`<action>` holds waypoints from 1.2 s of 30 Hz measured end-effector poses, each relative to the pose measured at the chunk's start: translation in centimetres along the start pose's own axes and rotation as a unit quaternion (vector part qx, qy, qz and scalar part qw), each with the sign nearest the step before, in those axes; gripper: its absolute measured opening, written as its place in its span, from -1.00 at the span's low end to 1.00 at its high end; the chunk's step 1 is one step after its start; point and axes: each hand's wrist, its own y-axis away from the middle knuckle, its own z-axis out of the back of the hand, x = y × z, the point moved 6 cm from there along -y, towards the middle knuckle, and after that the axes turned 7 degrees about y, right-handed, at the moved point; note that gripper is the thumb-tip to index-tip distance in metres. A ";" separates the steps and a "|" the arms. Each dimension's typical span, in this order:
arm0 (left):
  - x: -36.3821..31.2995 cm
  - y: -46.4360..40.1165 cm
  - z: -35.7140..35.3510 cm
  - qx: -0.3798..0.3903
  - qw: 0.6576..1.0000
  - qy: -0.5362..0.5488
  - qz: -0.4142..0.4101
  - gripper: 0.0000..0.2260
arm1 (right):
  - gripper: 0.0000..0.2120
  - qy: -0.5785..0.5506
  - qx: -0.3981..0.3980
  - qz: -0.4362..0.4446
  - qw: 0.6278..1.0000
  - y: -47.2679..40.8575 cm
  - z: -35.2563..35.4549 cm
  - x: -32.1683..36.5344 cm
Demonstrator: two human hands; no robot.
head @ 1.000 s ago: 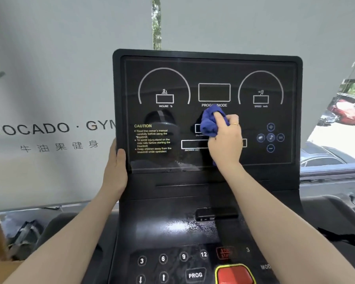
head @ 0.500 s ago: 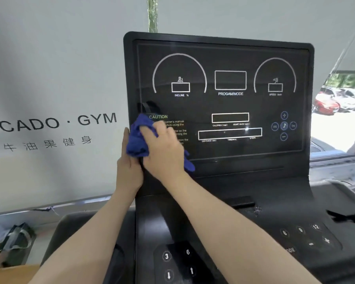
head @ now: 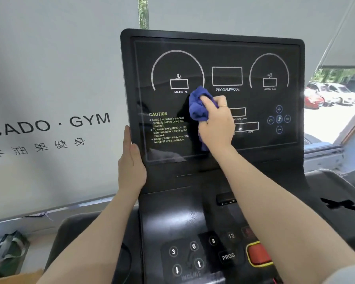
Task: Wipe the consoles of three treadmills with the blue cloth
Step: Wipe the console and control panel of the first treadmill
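The right hand (head: 215,121) grips the bunched blue cloth (head: 199,107) and presses it against the middle of the treadmill console (head: 213,50), just right of the yellow caution text (head: 167,127); a tail of cloth hangs toward 6 o'clock under the palm. The left hand (head: 131,162) lies flat along the console's left edge at about 8 o'clock, fingers straight, thumb on the front face. Lower down, the keypad (head: 193,253) shows 3, 6, 9, 12, beside what looks like a red stop button (head: 258,254), blurred.

Both forearms are bare. The right hand (head: 215,121) wears a thin gold ring (head: 223,106); a grey sleeve (head: 344,276) edge shows bottom right.
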 end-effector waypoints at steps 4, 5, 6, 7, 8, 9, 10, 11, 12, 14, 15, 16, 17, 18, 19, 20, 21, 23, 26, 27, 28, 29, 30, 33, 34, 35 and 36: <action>0.2 -0.1 -0.1 0.001 1.000 0.002 -0.001 -0.59 | -0.50 -0.013 -0.017 -0.025 0.999 0.7 -0.7 1.1; 0.3 -0.1 -0.1 0.002 1.000 0.007 -0.002 -0.59 | -0.51 -0.018 -0.012 -0.004 1.000 1.5 -1.0 2.1; 0.2 -0.1 -0.1 0.000 1.000 0.009 -0.005 -0.59 | -0.51 -0.017 -0.005 0.028 0.999 2.7 -1.3 3.3; 0.3 -0.2 -0.1 -0.003 1.000 0.011 -0.006 -0.59 | -0.52 -0.009 0.002 0.065 0.998 4.2 -1.7 4.5; 0.6 -0.3 0.0 -0.006 1.000 0.013 -0.002 -0.59 | -0.54 0.000 0.012 0.101 0.995 5.8 -2.1 5.7; 0.8 -0.4 0.0 -0.007 1.000 0.022 -0.002 -0.59 | -0.56 0.006 0.026 0.134 0.991 7.3 -2.4 6.7; 0.9 -0.4 0.0 -0.004 0.999 0.031 -0.009 -0.58 | -0.59 0.006 0.047 0.164 0.985 8.5 -2.8 7.5; 0.9 -0.4 -0.1 0.000 0.999 0.039 -0.020 -0.58 | -0.60 0.005 0.067 0.193 0.979 9.3 -3.1 8.1; 1.0 -0.5 0.0 0.000 0.999 0.044 -0.024 -0.60 | -0.57 0.008 0.081 0.216 0.973 9.7 -3.3 8.4; 1.2 -0.7 0.1 -0.011 0.999 0.046 -0.018 -0.62 | -0.50 0.024 0.089 0.262 0.961 9.6 -3.0 8.2; 1.3 -0.8 0.2 -0.014 0.999 0.046 -0.007 -0.60 | -0.50 0.035 0.089 0.290 0.952 9.4 -2.9 8.0; 1.2 -0.7 0.1 -0.012 0.999 0.035 0.004 -0.59 | -0.54 0.047 0.090 0.317 0.943 9.2 -2.6 7.6; 1.0 -0.6 0.0 -0.009 1.000 0.023 0.011 -0.59 | -0.58 0.056 0.092 0.335 0.936 9.0 -2.4 7.1; 0.7 -0.4 0.1 -0.010 1.000 0.008 0.011 -0.59 | -0.61 0.061 0.093 0.340 0.934 8.8 -2.2 6.6; 0.4 -0.2 0.1 -0.012 1.000 0.000 0.006 -0.59 | -0.61 0.063 0.088 0.334 0.936 8.6 -2.0 5.9; 0.1 0.0 0.2 -0.012 1.000 -0.004 0.004 -0.59 | -0.59 0.066 0.077 0.317 0.943 8.4 -1.8 5.1; 0.0 0.0 0.2 -0.010 1.000 -0.007 0.004 -0.59 | -0.58 0.071 0.063 0.289 0.953 8.0 -1.5 4.2; -0.2 0.1 0.1 -0.003 1.000 -0.005 0.007 -0.59 | -0.59 0.087 0.029 0.200 0.976 7.1 -0.7 1.7; -0.1 0.2 0.1 0.007 1.000 -0.006 0.009 -0.59 | -0.56 0.092 -0.004 0.066 0.994 6.1 0.0 -1.6; 0.0 0.2 0.1 0.006 1.000 -0.005 0.010 -0.58 | -0.55 0.086 -0.011 0.037 0.996 6.0 0.0 -2.0; 0.0 0.2 0.1 0.005 1.000 -0.003 0.012 -0.58 | -0.54 0.082 -0.020 0.019 0.996 6.1 0.0 -1.9; 0.1 0.2 0.2 0.002 1.000 -0.005 0.012 -0.58 | -0.53 0.079 -0.031 0.021 0.996 6.3 0.0 -1.3; 0.0 0.2 0.2 -0.002 1.000 -0.007 0.011 -0.59 | -0.54 0.075 -0.038 0.051 0.995 6.6 -0.2 -0.3; -0.1 0.0 0.1 -0.017 1.000 -0.017 0.007 -0.59 | -0.58 0.044 -0.018 0.204 0.978 9.2 -1.6 3.8; 0.0 -0.1 0.1 -0.021 1.000 -0.020 0.008 -0.59 | -0.58 0.033 -0.002 0.226 0.974 10.1 -2.2 4.9; 0.2 -0.2 0.1 -0.024 0.999 -0.022 0.009 -0.59 | -0.57 0.024 0.015 0.235 0.972 10.7 -2.7 5.7; 0.5 -0.3 0.1 -0.026 0.999 -0.023 0.009 -0.59 | -0.56 0.023 0.032 0.237 0.971 11.0 -3.2 6.2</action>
